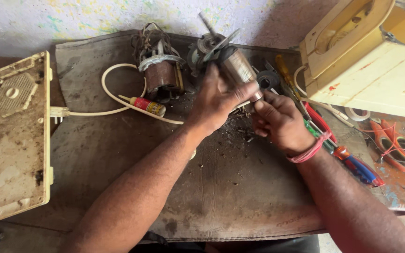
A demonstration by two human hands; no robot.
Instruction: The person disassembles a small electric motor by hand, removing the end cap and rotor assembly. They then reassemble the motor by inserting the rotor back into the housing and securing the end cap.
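Head view: the bench (240, 197) carries a cream housing (366, 61) at two o'clock and a dirty base plate (12, 140) at nine. At centre the left hand (216, 100) grips a motor rotor (237, 68), fingers wrapped round it; the right hand (280, 122) pinches its shaft end. The step looks like working that end; next needs a steady hold.

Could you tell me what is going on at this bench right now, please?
A person sits at a worn mat holding a motor rotor with a fan disc at its far end. The left hand grips its body, while the right hand works at the near end of its shaft. A copper-wound stator, a small red tube, screwdrivers and cream plastic housings lie around.
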